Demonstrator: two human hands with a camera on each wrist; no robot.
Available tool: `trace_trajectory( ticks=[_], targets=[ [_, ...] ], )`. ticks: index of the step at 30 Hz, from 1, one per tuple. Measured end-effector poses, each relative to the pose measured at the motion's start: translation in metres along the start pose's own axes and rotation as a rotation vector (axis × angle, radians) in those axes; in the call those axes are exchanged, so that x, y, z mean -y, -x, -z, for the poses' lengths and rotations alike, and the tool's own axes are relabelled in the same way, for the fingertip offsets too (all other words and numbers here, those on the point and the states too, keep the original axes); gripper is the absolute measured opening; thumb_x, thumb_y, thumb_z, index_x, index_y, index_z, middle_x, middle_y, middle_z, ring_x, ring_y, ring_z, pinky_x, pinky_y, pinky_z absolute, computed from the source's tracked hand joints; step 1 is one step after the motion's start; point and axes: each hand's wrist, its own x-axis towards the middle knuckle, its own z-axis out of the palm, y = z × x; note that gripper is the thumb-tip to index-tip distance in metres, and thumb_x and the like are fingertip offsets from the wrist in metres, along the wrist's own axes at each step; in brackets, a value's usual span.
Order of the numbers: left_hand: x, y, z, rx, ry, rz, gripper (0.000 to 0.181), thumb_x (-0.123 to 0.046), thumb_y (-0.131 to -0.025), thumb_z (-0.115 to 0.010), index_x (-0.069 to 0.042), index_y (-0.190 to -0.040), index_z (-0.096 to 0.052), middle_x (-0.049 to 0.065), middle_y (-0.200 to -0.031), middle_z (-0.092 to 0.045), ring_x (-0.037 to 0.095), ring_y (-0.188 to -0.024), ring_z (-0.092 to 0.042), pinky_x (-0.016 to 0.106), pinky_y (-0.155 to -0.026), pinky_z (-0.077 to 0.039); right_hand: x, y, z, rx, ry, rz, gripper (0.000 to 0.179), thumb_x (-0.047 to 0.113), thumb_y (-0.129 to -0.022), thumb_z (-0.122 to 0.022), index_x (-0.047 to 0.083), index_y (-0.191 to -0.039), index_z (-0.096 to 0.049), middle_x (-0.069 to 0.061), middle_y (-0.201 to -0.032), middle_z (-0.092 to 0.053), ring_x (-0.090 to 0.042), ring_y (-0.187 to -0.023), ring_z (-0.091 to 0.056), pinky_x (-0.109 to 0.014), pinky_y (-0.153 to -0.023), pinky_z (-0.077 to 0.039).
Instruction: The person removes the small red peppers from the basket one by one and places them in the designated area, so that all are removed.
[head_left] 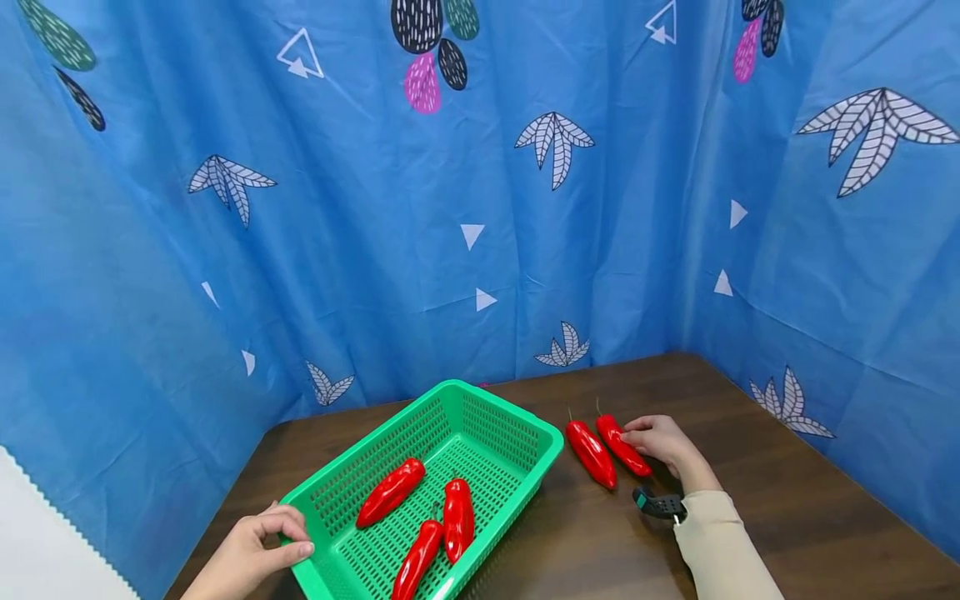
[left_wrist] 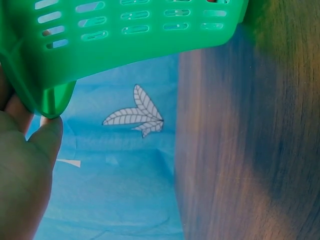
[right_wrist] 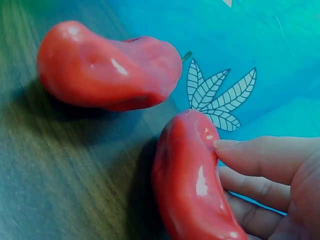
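Note:
My left hand (head_left: 258,546) pinches the near-left corner of a green plastic basket (head_left: 498,408), with thumb and fingers about its rim (left_wrist: 52,107). Three glossy red peppers lie in the basket: one (head_left: 392,492) to the left, another (head_left: 458,518) to the right, the third (head_left: 417,560) closest to me. Right of the basket, two more red peppers rest side by side on the table. My right hand (head_left: 663,442) holds the right-hand one (right_wrist: 187,175) between thumb and fingers. The other pepper (head_left: 591,454) lies just left of it, stem pointing away.
The dark wooden table (head_left: 585,550) runs back to a blue patterned curtain (head_left: 360,250) that hangs behind and along both sides. A black band (head_left: 660,504) sits at my right wrist, by the sleeve. Something white with a scalloped edge (head_left: 45,533) shows at the lower left.

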Motion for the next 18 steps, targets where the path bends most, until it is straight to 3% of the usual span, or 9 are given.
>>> trace_trajectory(
  ticks=[7, 18],
  targets=[
    [-0.0003, 0.0053, 0.0028, 0.005, 0.029, 0.008, 0.006, -0.001, -0.096, -0.063, 0.001, -0.093, -0.068, -0.010, -0.096, -0.062, 0.006, -0.093, -0.054, 0.027, -0.074, -0.056, 0.0028, -0.0029, -0.0062, 0.024, -0.028, 0.027, 0.043, 0.012, -0.094, -0.066, -0.014, -0.126, -0.054, -0.030, -0.122, -0.058, -0.024, -0.094, -0.069, -0.038, -0.090, -0.066],
    [-0.0011, 0.0015, 0.0013, 0.001, -0.016, 0.077, 0.009, -0.005, -0.094, -0.066, 0.004, -0.094, -0.069, -0.010, -0.094, -0.061, 0.004, -0.097, -0.054, 0.023, -0.080, -0.056, -0.0018, -0.0014, -0.0032, 0.020, -0.075, -0.018, 0.044, 0.011, -0.095, -0.065, -0.014, -0.129, -0.051, -0.030, -0.123, -0.058, -0.020, -0.094, -0.069, -0.037, -0.091, -0.065]
  ],
)
